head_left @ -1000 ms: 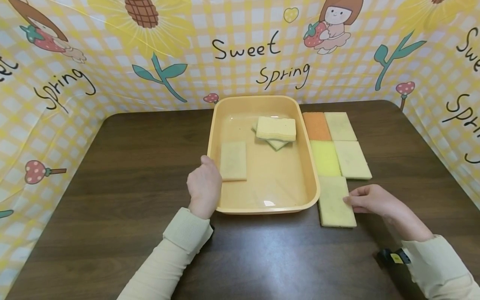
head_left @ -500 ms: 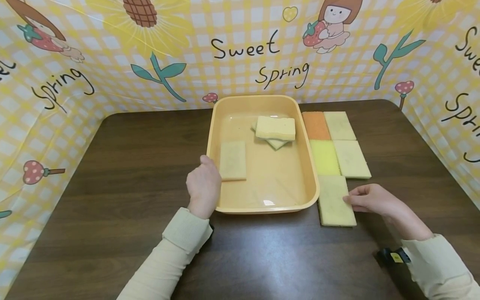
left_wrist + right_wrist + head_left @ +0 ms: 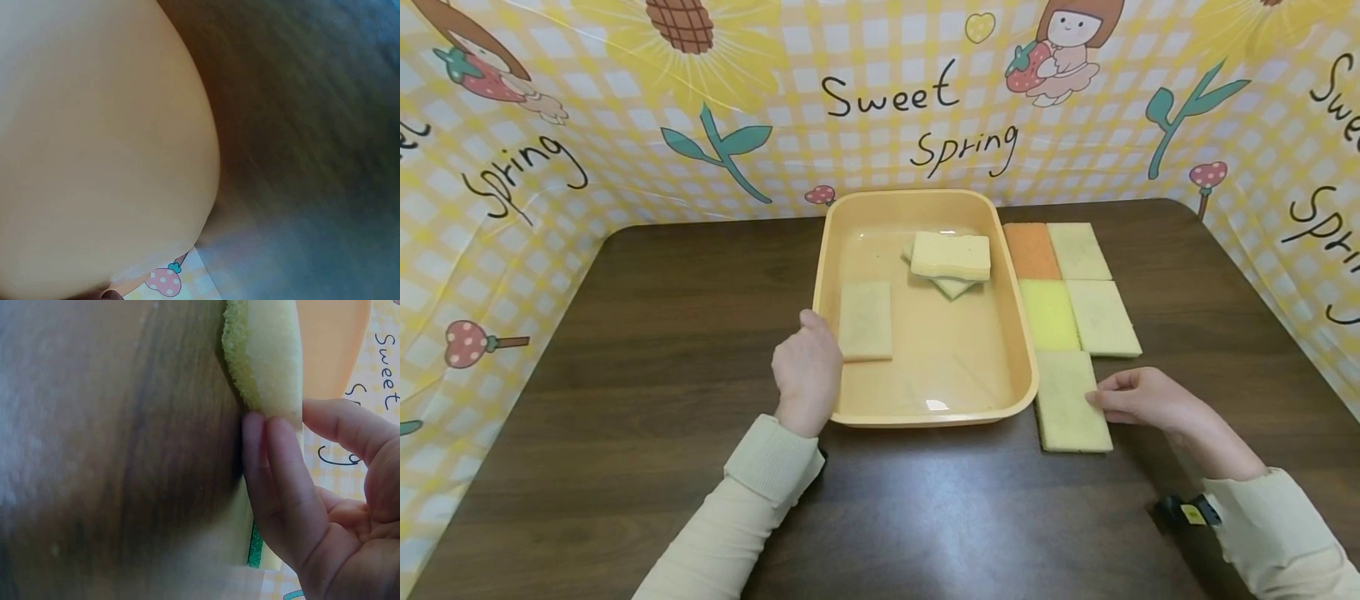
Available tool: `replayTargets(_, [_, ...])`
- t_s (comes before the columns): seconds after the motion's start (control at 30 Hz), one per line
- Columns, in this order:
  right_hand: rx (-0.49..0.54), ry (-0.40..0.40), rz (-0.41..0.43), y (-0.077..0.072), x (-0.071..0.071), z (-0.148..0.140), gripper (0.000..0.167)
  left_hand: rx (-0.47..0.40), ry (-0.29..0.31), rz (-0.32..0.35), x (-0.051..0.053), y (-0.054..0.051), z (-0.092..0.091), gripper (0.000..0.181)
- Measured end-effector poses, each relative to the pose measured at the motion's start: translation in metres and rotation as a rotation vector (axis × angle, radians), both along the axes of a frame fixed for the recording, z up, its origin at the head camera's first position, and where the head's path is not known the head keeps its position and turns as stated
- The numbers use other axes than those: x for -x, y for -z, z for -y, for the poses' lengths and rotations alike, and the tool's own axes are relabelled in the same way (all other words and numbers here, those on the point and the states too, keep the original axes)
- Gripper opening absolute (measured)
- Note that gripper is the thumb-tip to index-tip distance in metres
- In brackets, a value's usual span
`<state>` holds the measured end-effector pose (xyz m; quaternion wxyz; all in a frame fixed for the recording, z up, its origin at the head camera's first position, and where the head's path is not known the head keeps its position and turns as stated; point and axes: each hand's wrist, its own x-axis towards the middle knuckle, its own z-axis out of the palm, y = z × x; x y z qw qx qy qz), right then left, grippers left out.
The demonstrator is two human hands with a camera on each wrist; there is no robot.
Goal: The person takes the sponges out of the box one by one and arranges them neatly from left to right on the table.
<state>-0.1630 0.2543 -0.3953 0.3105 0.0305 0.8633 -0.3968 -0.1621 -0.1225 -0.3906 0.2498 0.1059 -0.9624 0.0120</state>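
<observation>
Right hand: While the left hand (image 3: 808,375) gripped the left rim of the yellow tray (image 3: 925,421), its fingertips hidden, the right hand (image 3: 1150,404) pinched a pale sponge (image 3: 1063,404) between thumb and fingers.
Pale sponge: It rested on the dark table (image 3: 700,283) at lower right of the frame, just beside the tray, its far end meeting the yellow sponge (image 3: 1049,315).
Sponge rows: Farther up the right side, an orange sponge (image 3: 1032,250) and two more pale ones (image 3: 1103,318) completed two pairs.
Tray: Near the frame's centre, one thin sponge (image 3: 867,321) lay at left and a sponge stack (image 3: 951,254) at upper right.
Progress: With five sponges outside and at least three inside, the sorting appeared midway; letting go remained.
</observation>
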Motion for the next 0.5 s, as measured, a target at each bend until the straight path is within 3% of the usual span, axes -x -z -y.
replayTargets(0.5, [0.009, -0.003, 0.006, -0.0007, -0.0009, -0.0008, 0.040, -0.011, -0.006, 0.029, 0.0010, -0.0007, 0.0001, 0.023])
